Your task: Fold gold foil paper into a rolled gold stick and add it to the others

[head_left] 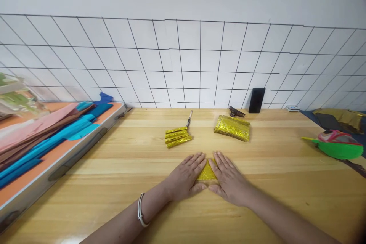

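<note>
Both palms are pressed down on a shiny gold foil sheet [207, 171] that lies flat on the wooden table. My left hand [187, 175] covers the sheet's left side, its fingers stretched out. On the right side rests my right hand [228, 179], also flat, with its thumb near the left thumb. Only the middle of the sheet shows between them. Beyond my hands, several folded gold strips [177, 137] lie to the left. A stack of gold foil sheets [232, 127] sits to the right.
A pen [189, 118] touches the folded strips. Behind the stack are a dark hair clip [236, 111] and a black phone [256, 100] against the tiled wall. Coloured paper [57, 133] lies on an orange-topped surface at left. A green pouch [340, 149] is at right.
</note>
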Available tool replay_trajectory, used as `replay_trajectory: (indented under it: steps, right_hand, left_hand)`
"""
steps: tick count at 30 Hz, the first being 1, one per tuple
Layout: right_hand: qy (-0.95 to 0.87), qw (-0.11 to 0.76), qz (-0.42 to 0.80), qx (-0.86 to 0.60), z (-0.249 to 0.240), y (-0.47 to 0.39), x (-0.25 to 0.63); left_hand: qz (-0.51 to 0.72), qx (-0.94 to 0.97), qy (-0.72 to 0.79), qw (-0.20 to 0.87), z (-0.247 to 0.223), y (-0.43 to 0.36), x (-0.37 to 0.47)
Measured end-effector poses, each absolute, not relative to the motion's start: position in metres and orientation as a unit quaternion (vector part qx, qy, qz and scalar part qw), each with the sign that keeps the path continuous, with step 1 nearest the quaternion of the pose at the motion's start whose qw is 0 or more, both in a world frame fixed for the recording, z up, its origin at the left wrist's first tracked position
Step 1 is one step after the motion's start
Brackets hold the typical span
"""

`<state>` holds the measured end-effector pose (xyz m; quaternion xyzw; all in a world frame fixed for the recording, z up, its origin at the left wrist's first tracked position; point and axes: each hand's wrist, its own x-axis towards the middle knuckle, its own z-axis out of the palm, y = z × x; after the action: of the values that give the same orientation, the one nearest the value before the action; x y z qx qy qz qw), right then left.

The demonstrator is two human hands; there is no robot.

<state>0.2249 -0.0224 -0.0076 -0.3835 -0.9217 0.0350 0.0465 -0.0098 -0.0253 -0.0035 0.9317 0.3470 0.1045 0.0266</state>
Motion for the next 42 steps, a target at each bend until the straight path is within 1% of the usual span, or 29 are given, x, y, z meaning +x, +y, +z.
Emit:
replay_trajectory:
  steps: [6, 12, 19, 23, 27, 31, 35, 42]
  right_hand:
    - [-0.915, 0.038, 0.048, -0.398, -0.004, -0.021, 0.24]
    - [-0.906, 0.059, 0.035, -0.417, -0.008, -0.022, 0.249]
    - [-0.903, 0.039, 0.055, -0.425, -0.007, -0.02, 0.247]
    - [-0.902, 0.04, 0.062, -0.425, -0.006, -0.02, 0.247]
    - [-0.902, 0.043, 0.063, -0.424, -0.005, -0.02, 0.247]
    - [-0.904, 0.042, 0.062, -0.422, -0.005, -0.019, 0.247]
    - [-0.905, 0.048, 0.059, -0.419, -0.006, -0.019, 0.247]
    - [-0.901, 0.064, 0.051, -0.427, -0.007, -0.019, 0.246]
  left_hand:
    - [0.104, 0.922, 0.372, 0.028, -0.005, -0.03, -0.017]
    - [0.086, 0.92, 0.38, 0.045, -0.002, -0.033, -0.024]
    - [0.076, 0.918, 0.386, 0.055, 0.0, -0.034, -0.033]
    - [0.073, 0.917, 0.391, 0.036, 0.002, -0.032, -0.032]
    - [0.09, 0.916, 0.39, -0.01, 0.001, -0.03, -0.03]
    - [0.118, 0.932, 0.339, -0.048, 0.002, -0.028, -0.026]
    - [0.115, 0.955, 0.268, -0.05, 0.002, -0.03, -0.023]
    - [0.101, 0.956, 0.268, -0.067, 0.003, -0.037, -0.019]
